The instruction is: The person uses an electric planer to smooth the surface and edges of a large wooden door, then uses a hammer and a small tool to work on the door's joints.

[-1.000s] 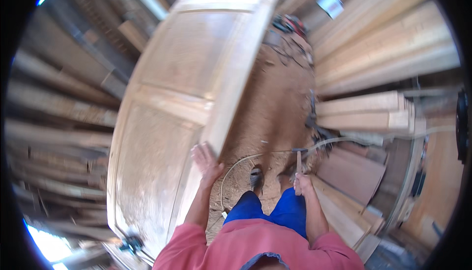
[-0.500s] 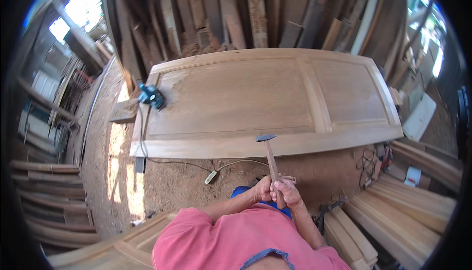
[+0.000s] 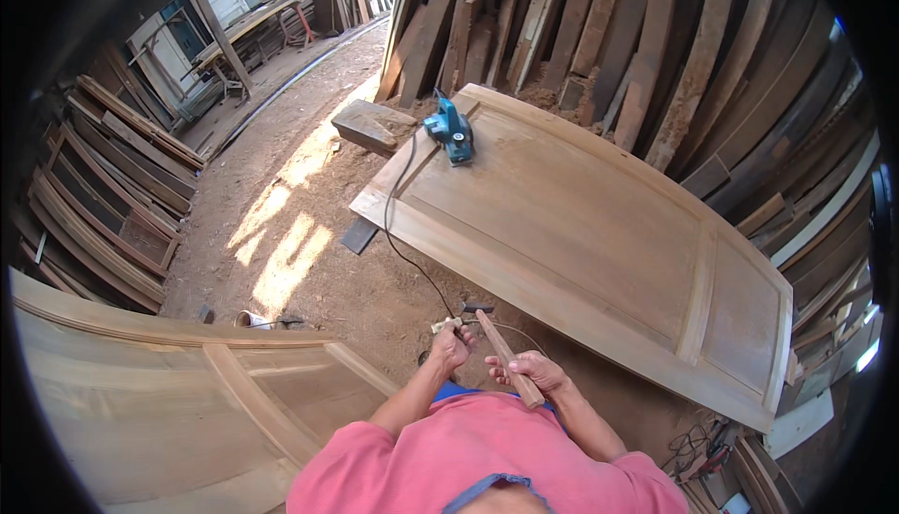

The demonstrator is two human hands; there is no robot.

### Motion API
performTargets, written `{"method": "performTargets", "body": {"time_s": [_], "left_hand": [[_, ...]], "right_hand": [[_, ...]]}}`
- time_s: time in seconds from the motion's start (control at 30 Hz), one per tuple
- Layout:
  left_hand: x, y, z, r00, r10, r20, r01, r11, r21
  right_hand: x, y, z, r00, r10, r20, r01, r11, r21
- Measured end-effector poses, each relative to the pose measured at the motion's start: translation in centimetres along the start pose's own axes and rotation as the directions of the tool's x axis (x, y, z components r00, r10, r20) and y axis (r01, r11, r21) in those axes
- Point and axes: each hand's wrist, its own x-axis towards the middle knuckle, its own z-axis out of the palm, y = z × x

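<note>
My right hand (image 3: 529,371) grips the wooden handle of a hammer (image 3: 504,352), whose dark head points up and away from me. My left hand (image 3: 451,345) is closed beside it, its fingers pinched together; whether it holds anything is too small to tell. Both hands are in front of my pink shirt, over the sawdust floor. Ahead lies a large panelled wooden door (image 3: 599,233) flat on its side, with a blue electric planer (image 3: 449,132) resting on its far left end. The planer's black cord (image 3: 403,242) runs down toward my hands.
A second wooden door panel (image 3: 169,392) lies at my lower left. Planks lean against the back wall (image 3: 599,27) and are stacked along the left (image 3: 103,205). A wood block (image 3: 373,124) sits left of the planer. Sunlit sawdust floor (image 3: 281,242) stretches between the doors.
My view has swung further left, so the big door now sits to my right and the second panel fills the lower left. The hammer stays in my hands, which have drawn slightly apart.
</note>
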Motion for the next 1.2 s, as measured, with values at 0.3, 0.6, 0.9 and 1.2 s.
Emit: {"method": "performTargets", "body": {"time_s": [0.3, 0.6, 0.9, 1.2], "left_hand": [[-3.4, 19.4, -17.1, 0.944, 0.086, -0.317, -0.051, 0.992, 0.117], [-8.9, 24.8, -21.5, 0.821, 0.405, -0.402, -0.483, 0.869, -0.109], [-6.6, 21.9, -27.9, 0.848, 0.263, -0.460, -0.376, 0.911, -0.171], [0.0, 37.1, -23.1, 0.832, 0.344, -0.435, -0.326, 0.938, 0.118]], "right_hand": [[23.0, -3.0, 8.5, 0.985, 0.019, -0.170, -0.043, 0.989, -0.143], [37.0, -5.8, 14.9, 0.985, -0.084, -0.153, 0.009, 0.900, -0.436], [46.5, -7.6, 19.7, 0.986, -0.166, -0.004, 0.132, 0.794, -0.594], [59.9, -11.3, 21.2, 0.981, -0.191, -0.033, 0.129, 0.772, -0.623]]}}
